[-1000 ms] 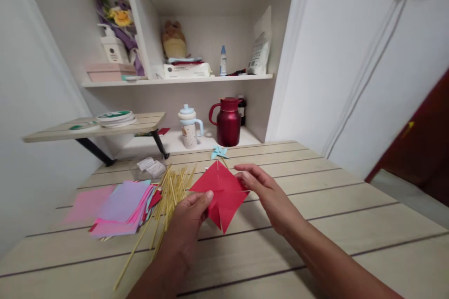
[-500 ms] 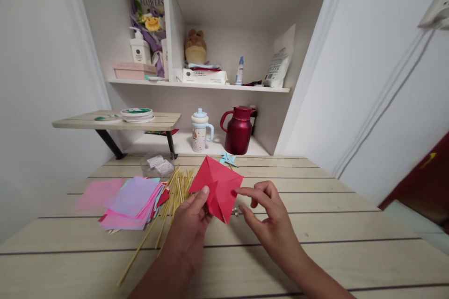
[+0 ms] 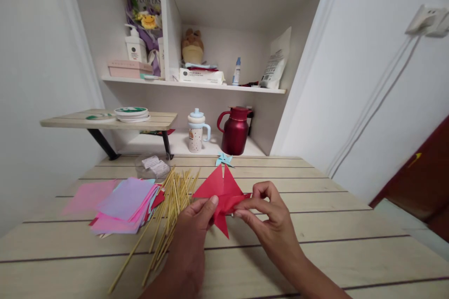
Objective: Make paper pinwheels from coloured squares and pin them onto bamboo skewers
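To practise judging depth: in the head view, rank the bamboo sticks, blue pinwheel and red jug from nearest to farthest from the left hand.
From the left hand:
1. Bamboo sticks, just left of it.
2. Blue pinwheel, farther back on the table.
3. Red jug, behind, in the shelf recess.

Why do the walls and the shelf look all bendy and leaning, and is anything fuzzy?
In the head view the wide lens bends things: the shelf and walls lean outward near the edges. The light is soft and even, with no glare and only faint shadows on the table. The red paper and both hands, left hand and right hand, look fairly sharp; the pink sheets at the left look slightly smeared.
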`<action>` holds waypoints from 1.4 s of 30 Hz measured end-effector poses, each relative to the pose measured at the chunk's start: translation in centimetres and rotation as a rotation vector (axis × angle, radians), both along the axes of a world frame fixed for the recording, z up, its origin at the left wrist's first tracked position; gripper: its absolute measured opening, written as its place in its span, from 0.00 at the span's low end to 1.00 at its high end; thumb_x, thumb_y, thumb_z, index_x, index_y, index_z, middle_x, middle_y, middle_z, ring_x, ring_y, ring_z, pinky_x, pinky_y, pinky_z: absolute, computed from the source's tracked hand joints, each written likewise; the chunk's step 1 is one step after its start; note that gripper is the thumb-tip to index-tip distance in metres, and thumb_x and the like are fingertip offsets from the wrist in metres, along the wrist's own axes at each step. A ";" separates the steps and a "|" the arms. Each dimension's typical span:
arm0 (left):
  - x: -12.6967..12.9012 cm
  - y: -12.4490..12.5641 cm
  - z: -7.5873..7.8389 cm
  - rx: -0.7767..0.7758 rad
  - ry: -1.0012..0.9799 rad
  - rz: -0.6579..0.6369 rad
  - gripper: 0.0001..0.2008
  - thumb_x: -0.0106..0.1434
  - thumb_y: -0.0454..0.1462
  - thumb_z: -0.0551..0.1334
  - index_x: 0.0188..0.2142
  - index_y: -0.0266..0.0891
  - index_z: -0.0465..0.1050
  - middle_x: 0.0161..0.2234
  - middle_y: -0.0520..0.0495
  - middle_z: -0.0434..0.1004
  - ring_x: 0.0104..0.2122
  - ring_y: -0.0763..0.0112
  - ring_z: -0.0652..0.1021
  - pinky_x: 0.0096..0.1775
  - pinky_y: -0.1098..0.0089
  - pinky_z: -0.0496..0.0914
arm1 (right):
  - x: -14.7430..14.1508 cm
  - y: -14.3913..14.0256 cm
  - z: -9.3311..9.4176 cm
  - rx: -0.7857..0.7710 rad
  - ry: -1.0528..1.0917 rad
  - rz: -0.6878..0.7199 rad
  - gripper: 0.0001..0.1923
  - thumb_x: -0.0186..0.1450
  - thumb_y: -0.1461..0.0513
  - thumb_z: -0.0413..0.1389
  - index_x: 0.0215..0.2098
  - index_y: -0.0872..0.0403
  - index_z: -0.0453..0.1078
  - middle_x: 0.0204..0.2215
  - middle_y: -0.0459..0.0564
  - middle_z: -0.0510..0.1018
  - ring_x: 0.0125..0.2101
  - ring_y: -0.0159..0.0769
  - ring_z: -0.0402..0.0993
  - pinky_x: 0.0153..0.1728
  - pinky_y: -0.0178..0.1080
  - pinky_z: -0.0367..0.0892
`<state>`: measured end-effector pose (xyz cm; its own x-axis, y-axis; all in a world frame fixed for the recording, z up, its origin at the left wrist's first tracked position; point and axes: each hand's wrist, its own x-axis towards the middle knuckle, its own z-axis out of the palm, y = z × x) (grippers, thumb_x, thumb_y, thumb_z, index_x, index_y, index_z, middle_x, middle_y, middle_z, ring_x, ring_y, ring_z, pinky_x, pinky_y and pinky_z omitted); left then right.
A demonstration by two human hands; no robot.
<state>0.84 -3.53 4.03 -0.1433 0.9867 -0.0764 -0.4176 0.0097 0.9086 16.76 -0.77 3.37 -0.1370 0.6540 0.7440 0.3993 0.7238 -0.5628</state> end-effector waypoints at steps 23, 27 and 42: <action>0.5 -0.3 0.4 0.050 0.087 -0.037 0.11 0.54 0.44 0.70 0.35 0.42 0.82 0.31 0.49 0.82 0.33 0.67 0.78 0.43 0.67 0.71 | -0.2 -0.2 1.4 -0.159 0.058 0.028 0.08 0.60 0.66 0.63 0.24 0.52 0.73 0.33 0.47 0.65 0.37 0.38 0.67 0.39 0.39 0.64; 0.6 -0.1 -0.1 0.042 0.059 -0.030 0.10 0.53 0.43 0.71 0.32 0.40 0.80 0.31 0.50 0.81 0.32 0.69 0.76 0.40 0.70 0.69 | -0.3 -0.2 1.3 -0.175 0.063 0.037 0.07 0.60 0.66 0.63 0.24 0.52 0.73 0.32 0.47 0.65 0.36 0.37 0.67 0.39 0.40 0.64; 0.7 -0.3 1.3 -0.129 -0.166 0.000 0.14 0.48 0.39 0.73 0.34 0.37 0.78 0.32 0.46 0.82 0.34 0.64 0.80 0.37 0.68 0.71 | 1.3 1.2 1.3 -0.654 0.442 0.191 0.32 0.59 0.51 0.65 0.59 0.44 0.64 0.55 0.54 0.73 0.56 0.48 0.67 0.54 0.50 0.64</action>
